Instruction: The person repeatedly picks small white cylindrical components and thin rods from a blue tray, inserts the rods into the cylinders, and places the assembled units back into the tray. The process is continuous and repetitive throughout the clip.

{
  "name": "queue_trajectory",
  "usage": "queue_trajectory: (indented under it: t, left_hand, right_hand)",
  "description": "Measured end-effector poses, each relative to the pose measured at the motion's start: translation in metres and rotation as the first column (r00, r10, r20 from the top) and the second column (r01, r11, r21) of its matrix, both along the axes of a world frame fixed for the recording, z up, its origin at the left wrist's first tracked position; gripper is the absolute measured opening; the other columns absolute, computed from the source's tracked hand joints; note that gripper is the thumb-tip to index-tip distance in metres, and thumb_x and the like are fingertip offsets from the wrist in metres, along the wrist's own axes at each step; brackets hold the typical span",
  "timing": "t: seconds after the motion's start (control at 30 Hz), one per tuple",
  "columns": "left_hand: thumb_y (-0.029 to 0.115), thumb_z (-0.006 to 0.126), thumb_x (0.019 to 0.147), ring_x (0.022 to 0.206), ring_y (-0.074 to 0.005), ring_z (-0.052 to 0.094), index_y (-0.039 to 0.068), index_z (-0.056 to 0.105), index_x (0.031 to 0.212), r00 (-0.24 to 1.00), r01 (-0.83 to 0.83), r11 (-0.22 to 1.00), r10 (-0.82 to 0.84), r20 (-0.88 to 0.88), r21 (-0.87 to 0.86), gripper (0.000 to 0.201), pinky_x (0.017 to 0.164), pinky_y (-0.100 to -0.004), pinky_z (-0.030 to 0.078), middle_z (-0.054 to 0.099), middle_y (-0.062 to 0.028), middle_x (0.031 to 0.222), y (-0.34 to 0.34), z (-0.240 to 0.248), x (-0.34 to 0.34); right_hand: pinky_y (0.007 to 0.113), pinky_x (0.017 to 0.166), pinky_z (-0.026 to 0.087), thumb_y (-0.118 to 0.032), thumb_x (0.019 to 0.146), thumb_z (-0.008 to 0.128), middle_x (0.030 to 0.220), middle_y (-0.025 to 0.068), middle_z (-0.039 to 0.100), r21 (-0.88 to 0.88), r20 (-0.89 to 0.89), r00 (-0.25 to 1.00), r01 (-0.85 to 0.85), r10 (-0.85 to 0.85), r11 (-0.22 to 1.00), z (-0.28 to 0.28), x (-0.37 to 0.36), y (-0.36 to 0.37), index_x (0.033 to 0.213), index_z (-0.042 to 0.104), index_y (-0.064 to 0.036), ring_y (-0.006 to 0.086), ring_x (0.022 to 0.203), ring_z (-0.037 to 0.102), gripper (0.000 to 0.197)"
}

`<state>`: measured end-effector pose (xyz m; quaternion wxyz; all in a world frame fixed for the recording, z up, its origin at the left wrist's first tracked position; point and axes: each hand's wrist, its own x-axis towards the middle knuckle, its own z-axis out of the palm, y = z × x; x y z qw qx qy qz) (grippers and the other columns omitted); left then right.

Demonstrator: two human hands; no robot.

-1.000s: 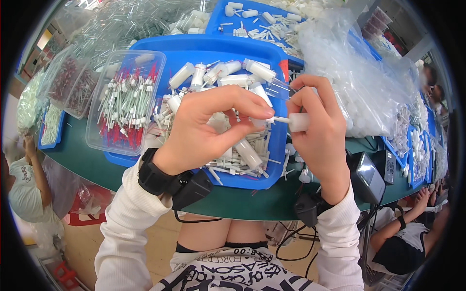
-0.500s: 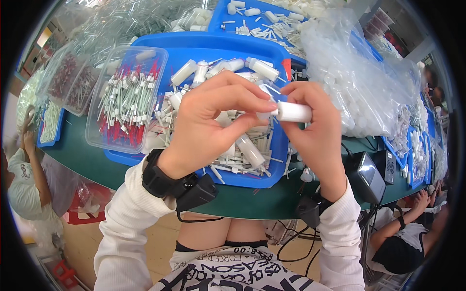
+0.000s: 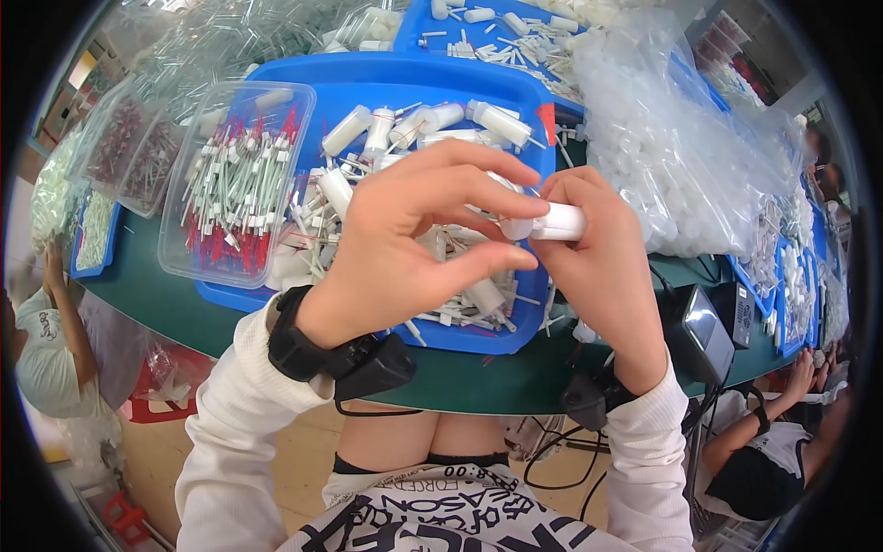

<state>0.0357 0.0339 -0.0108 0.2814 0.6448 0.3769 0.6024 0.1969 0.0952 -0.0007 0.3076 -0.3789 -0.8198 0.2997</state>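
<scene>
My right hand (image 3: 598, 253) is closed around a white plastic cylinder (image 3: 563, 221), held above the right side of a blue tray. At the cylinder's left end is a translucent round piece (image 3: 517, 226). My left hand (image 3: 395, 235) hovers just left of it, thumb and index finger spread apart around that end; whether a fingertip touches it is hard to tell. Under my hands, the blue tray (image 3: 423, 72) holds white cylinders, some in clear sleeves with thin rods sticking out, and many small white tubes.
A clear plastic box (image 3: 175, 248) of white-tipped sticks with red ends overlaps the tray's left side. To the right lies a large clear bag (image 3: 662, 138) of white pieces. A small black screen device (image 3: 704, 327) stands on the green table (image 3: 441, 382). Other people sit at both sides.
My left thumb and index finger have spread apart from their pinch at the cylinder's end. The right hand still grips the cylinder, now showing the translucent round piece more plainly.
</scene>
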Motion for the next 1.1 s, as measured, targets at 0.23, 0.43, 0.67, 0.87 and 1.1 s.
queue_trajectory:
  t: [0.23,0.43,0.67,0.87,1.1]
  left_hand:
    - [-0.011,0.068,0.062,0.087,-0.0178,0.060,0.000,0.066,0.088,0.980,-0.099,0.993,0.108,-0.169,0.062,0.028,0.066,-0.0279,0.051,0.063,-0.0118,0.092,0.000,-0.001,-0.004]
    - [-0.008,0.069,0.063,0.082,-0.0171,0.061,0.002,0.066,0.091,0.942,-0.056,0.978,0.118,-0.314,0.199,0.030,0.065,-0.0261,0.050,0.065,-0.0098,0.087,0.001,-0.003,0.004]
    - [-0.010,0.063,0.071,0.093,-0.0162,0.056,-0.001,0.062,0.101,0.976,-0.082,0.996,0.088,-0.199,0.039,0.031,0.074,-0.0239,0.052,0.052,-0.0098,0.103,0.001,0.001,0.000]
    - [-0.013,0.059,0.073,0.096,-0.0180,0.054,-0.004,0.059,0.104,0.982,-0.150,0.988,0.154,0.112,-0.043,0.033,0.082,-0.0280,0.049,0.051,-0.0087,0.103,0.005,-0.001,-0.002]
    - [-0.008,0.060,0.075,0.096,-0.0205,0.056,-0.005,0.057,0.103,0.960,-0.133,0.988,0.148,0.237,-0.080,0.028,0.081,-0.0294,0.050,0.055,-0.0105,0.103,0.005,-0.001,-0.004]
  right_hand:
    - [0.039,0.060,0.043,0.001,0.062,0.063,0.082,0.0157,0.051,0.141,0.038,0.999,-0.002,-0.004,0.990,-0.004,0.000,-0.001,0.073,0.052,0.0024,0.0354,0.070,0.053,0.016]
    - [0.031,0.060,0.042,0.007,0.060,0.059,0.083,0.0128,0.053,0.210,0.020,0.999,-0.043,0.040,0.977,-0.006,-0.009,-0.014,0.079,0.050,0.0014,0.0288,0.069,0.053,0.022]
    - [0.032,0.055,0.043,0.004,0.062,0.064,0.086,0.0106,0.055,0.118,-0.139,0.989,-0.036,0.053,0.992,0.000,-0.006,-0.002,0.094,0.047,-0.0044,0.0255,0.065,0.054,0.037]
    - [0.028,0.052,0.042,-0.004,0.066,0.068,0.084,0.0095,0.057,0.041,-0.066,0.997,-0.023,0.025,0.999,0.004,-0.003,0.005,0.104,0.046,-0.0073,0.0217,0.060,0.054,0.044]
    - [0.033,0.061,0.044,-0.023,0.066,0.073,0.088,0.0106,0.058,0.114,-0.037,0.988,-0.145,0.150,0.983,-0.002,-0.006,0.007,0.113,0.045,-0.0072,0.0215,0.066,0.055,0.058]
